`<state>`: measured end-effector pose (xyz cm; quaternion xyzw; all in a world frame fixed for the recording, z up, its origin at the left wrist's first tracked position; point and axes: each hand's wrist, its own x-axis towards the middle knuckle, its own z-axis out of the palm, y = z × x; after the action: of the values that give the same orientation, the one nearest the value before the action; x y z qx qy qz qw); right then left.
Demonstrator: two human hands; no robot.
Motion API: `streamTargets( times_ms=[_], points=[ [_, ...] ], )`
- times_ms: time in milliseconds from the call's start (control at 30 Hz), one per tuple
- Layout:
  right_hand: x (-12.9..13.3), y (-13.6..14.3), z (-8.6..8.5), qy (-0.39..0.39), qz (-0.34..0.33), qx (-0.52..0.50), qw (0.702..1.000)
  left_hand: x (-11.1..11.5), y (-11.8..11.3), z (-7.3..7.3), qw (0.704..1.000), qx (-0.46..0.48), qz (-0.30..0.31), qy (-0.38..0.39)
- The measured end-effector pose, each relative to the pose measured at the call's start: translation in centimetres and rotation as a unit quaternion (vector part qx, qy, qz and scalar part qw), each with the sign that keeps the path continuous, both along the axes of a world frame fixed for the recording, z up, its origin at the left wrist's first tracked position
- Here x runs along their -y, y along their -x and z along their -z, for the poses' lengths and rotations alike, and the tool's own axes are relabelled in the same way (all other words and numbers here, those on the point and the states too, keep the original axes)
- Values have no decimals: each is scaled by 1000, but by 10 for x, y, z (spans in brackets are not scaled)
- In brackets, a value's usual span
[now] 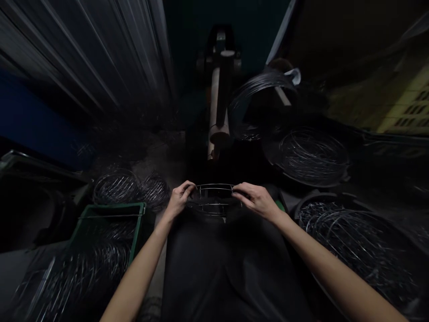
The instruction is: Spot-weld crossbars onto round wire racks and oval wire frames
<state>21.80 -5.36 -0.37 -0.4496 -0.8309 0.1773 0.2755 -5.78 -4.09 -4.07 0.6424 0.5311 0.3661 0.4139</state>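
Between my two hands, just past the edge of a dark apron (221, 259), is a curved wire frame (216, 205) with thin parallel wires and short cross wires. My left hand (181, 197) pinches its left side between thumb and fingers. On the opposite side, my right hand (253, 198) grips the frame near a cross wire, fingers closed. The lower part of the frame is dim and partly lost against the apron. Straight ahead of the hands, apart from them, stands a machine with round metal bars (219, 103).
At left a green crate (142, 223) holds many bent wires, with wire bundles (117, 185) behind it. On the right are a dark basin of wire rings (310, 154) and a tub of short wire pieces (338, 228). A wire coil (261, 85) hangs near the machine; a yellow crate (409, 103) stands far right.
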Motion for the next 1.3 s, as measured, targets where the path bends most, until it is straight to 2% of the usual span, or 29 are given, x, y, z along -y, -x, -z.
streamTargets(
  times_ms=[200,400,633,733,800,867,967,1033,1100,1200,1300],
  points=[
    [20,-4,16,-37,-6,47,998,14,-6,19,998,40,24,36],
    [31,-6,20,-96,-16,83,992,11,-9,17,996,53,38,57],
    [37,-1,8,-62,7,87,994,25,1,15,993,61,47,88],
    [43,3,7,-23,6,64,998,33,12,1,997,33,46,45],
    [45,7,7,-7,10,66,998,36,14,-19,999,-33,26,-31],
    [42,12,6,-12,17,76,997,33,8,-44,986,-128,24,-103],
    [33,22,0,-35,25,106,993,19,-12,-73,953,-245,113,-138],
    [24,29,-7,-51,22,129,990,7,-25,-82,931,-290,186,-119],
    [16,34,-14,-64,18,145,987,-4,-33,-86,918,-314,227,-82],
    [5,36,-24,-45,13,140,989,-13,-39,-90,918,-327,216,-52],
    [-6,33,-33,6,7,94,996,-15,-40,-96,920,-337,180,-90]
  ],
)
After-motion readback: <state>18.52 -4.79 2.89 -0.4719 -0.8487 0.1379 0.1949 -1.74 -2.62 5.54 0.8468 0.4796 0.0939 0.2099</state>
